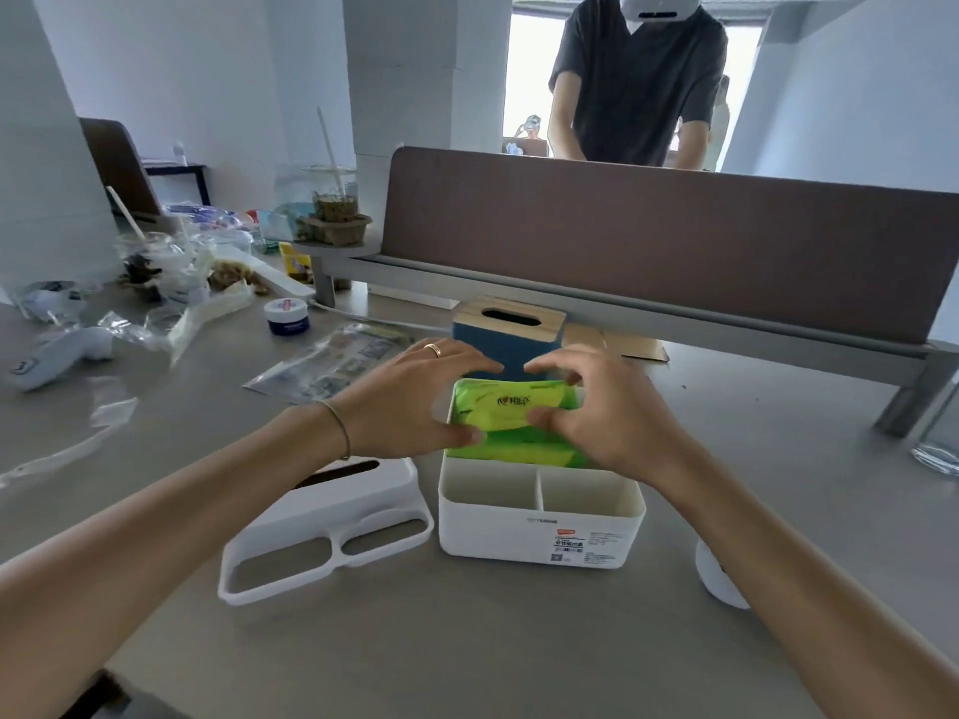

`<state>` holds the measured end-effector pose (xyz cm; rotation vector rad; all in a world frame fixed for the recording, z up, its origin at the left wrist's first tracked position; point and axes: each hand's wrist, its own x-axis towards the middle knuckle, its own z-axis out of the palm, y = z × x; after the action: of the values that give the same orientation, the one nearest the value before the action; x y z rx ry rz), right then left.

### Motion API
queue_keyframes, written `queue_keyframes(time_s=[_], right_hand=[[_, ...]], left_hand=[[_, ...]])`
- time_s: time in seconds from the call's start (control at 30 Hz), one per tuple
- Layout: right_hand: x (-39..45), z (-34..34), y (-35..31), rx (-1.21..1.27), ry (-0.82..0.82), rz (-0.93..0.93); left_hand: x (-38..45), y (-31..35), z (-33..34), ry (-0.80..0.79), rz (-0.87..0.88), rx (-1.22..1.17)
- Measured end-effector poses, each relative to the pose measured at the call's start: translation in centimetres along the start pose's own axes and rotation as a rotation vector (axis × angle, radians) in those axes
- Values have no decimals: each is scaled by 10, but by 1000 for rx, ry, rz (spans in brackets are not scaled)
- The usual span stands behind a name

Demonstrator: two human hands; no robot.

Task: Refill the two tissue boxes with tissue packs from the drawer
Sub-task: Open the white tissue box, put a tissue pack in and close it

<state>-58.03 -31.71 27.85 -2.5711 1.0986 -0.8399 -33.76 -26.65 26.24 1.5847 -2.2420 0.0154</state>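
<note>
A white tissue box (pixel 539 531) with two small front compartments stands open in the middle of the table. A green tissue pack (pixel 511 407) lies in its rear compartment. My left hand (pixel 415 394) holds the pack's left end and my right hand (pixel 597 407) its right end, thumbs on top. The box's white lid (pixel 332 526) lies flat on the table to the left. Behind the white box stands a blue tissue box (pixel 506 337) with a wooden slotted lid, closed. No drawer is in view.
Cups, wrappers, a blue jar (pixel 287 317) and plastic bags (pixel 332 368) clutter the left side. A brown desk divider (pixel 674 241) runs across the back; a person stands behind it. A glass (pixel 936 443) sits at the right edge, a white round object (pixel 718 578) by my right forearm.
</note>
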Motion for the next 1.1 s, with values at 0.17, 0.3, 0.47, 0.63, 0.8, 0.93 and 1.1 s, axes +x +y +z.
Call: queue_keyframes(time_s=[0.17, 0.3, 0.47, 0.63, 0.8, 0.93, 1.1], right_hand=[[20, 32, -49, -12, -113, -153], [34, 65, -87, -36, -267, -249], [38, 93, -118, -215, -417, -329], [36, 107, -126, -273, -471, -320], [33, 109, -125, -317, -556, -316], [32, 111, -123, -344, -633, -275], [34, 114, -122, -332, -650, -260]], left_hand=[[-57, -29, -22, 23, -115, 51], [-100, -48, -24, -48, -280, 83], [-135, -56, -12, -181, -440, 146], [-147, -57, -5, -225, -496, 159], [-150, -52, -2, -167, -480, 138], [-152, -51, 4, -127, -430, 162], [-158, -54, 3, -42, -402, 118]])
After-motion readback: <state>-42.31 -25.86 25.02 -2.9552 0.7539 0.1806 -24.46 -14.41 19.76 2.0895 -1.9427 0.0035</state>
